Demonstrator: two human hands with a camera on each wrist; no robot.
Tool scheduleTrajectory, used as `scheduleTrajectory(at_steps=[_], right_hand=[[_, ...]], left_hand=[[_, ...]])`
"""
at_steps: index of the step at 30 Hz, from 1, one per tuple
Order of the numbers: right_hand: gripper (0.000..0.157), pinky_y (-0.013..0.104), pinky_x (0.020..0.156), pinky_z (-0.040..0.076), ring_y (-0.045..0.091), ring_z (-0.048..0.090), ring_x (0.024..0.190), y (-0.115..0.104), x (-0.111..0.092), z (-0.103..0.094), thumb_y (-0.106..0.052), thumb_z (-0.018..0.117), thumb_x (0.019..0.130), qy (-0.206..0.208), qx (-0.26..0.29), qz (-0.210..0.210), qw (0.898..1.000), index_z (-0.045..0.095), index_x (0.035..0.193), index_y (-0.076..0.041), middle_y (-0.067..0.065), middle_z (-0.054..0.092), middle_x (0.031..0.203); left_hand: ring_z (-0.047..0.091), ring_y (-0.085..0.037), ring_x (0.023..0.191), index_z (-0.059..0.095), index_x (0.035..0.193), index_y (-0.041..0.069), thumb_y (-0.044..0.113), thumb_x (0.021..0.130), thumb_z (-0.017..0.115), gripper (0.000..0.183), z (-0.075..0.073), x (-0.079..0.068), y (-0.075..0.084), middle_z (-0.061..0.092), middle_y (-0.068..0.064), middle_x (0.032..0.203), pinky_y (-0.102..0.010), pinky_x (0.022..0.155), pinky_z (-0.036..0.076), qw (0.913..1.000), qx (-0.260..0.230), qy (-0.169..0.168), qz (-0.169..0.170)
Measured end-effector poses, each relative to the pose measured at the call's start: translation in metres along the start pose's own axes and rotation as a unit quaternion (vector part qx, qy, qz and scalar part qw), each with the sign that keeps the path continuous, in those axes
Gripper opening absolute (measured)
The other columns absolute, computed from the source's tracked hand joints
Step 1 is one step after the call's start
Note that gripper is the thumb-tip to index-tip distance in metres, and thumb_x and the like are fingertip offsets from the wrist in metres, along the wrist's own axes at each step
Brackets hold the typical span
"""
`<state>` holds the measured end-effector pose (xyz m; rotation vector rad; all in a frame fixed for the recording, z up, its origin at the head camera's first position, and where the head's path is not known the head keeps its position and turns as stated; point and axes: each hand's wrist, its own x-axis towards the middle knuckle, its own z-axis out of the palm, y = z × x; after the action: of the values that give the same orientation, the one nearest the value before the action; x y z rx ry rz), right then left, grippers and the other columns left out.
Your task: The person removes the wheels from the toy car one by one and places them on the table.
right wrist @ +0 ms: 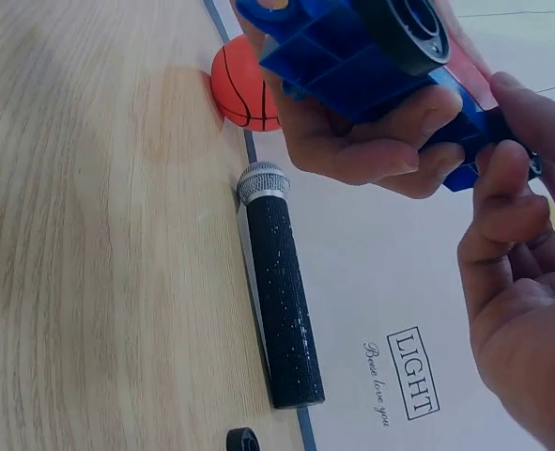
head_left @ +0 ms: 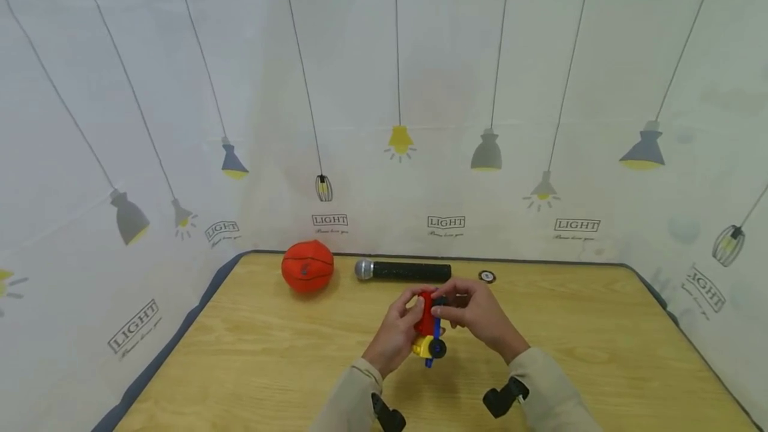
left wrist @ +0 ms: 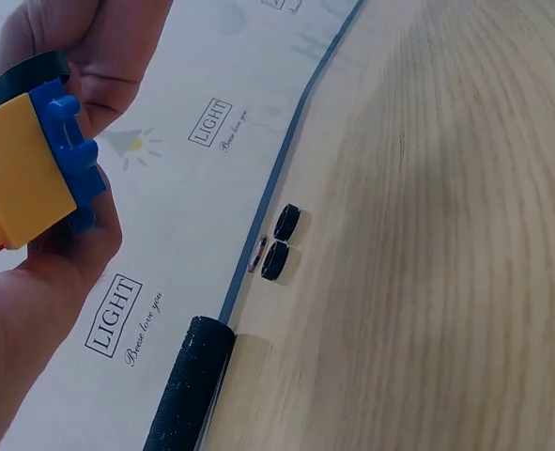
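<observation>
Head view: one toy vehicle [head_left: 427, 323] in red, yellow and blue is held above the worktop [head_left: 240, 345], on the near side of the single microphone [head_left: 411, 271]; one red ball [head_left: 307, 267] lies left of the microphone, one round disc [head_left: 487, 277] to its right. The forearms converge from below; the left hand [head_left: 395, 332] clasps the red body, its grip closed around it, while the right hand [head_left: 477, 312] has its grip pinching the toy's far end. Left wrist view: two loose black wheels [left wrist: 275, 261] rest beyond the microphone's end, just beside the disc. Right wrist view: the left fingers curl beneath the blue chassis [right wrist: 324, 56]; one loose wheel shows, partly cut off, near the microphone's base.
</observation>
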<state>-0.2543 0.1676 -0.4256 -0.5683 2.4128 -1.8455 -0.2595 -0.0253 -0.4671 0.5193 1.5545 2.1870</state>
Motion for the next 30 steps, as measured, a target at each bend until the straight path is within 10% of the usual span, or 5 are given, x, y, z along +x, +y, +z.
scheduleTrajectory(at_steps=[16, 22, 30], right_hand=[[0.019, 0.024, 0.047, 0.047, 0.005, 0.049, 0.051, 0.019, -0.003, 0.002, -0.014, 0.084, 0.08, 0.025, -0.009, -0.047, 0.999, 0.077, 0.094, -0.002, 0.007, 0.063, 0.069], [0.009, 0.026, 0.048, 0.05, 0.004, 0.053, 0.052, 0.012, -0.005, -0.005, -0.008, 0.08, 0.083, 0.012, -0.041, -0.094, 0.995, 0.078, 0.091, -0.007, 0.011, 0.07, 0.077], [0.027, 0.032, 0.056, 0.053, 0.011, 0.059, 0.062, 0.008, 0.001, -0.046, -0.022, 0.068, 0.096, -0.011, -0.032, 0.003, 0.999, 0.071, 0.118, -0.007, 0.006, 0.07, 0.09]], left_hand=[[0.066, -0.02, 0.107, 0.05, 0.134, 0.011, 0.029, 0.107, 0.046, 0.033, 0.002, 0.001, -0.003, 0.055, -0.01, 0.129, -0.044, 0.092, 0.059, 0.9992, -0.022, 0.014, -0.03], [0.062, -0.034, 0.118, 0.041, 0.145, 0.009, 0.034, 0.107, 0.044, 0.045, -0.015, -0.001, -0.014, 0.043, -0.018, 0.145, -0.046, 0.097, 0.057, 0.9946, -0.042, 0.081, -0.048], [0.059, -0.035, 0.122, 0.039, 0.148, 0.012, 0.038, 0.106, 0.046, 0.05, -0.028, -0.006, 0.0, 0.039, -0.023, 0.149, -0.044, 0.103, 0.054, 0.9961, 0.005, 0.075, -0.045]])
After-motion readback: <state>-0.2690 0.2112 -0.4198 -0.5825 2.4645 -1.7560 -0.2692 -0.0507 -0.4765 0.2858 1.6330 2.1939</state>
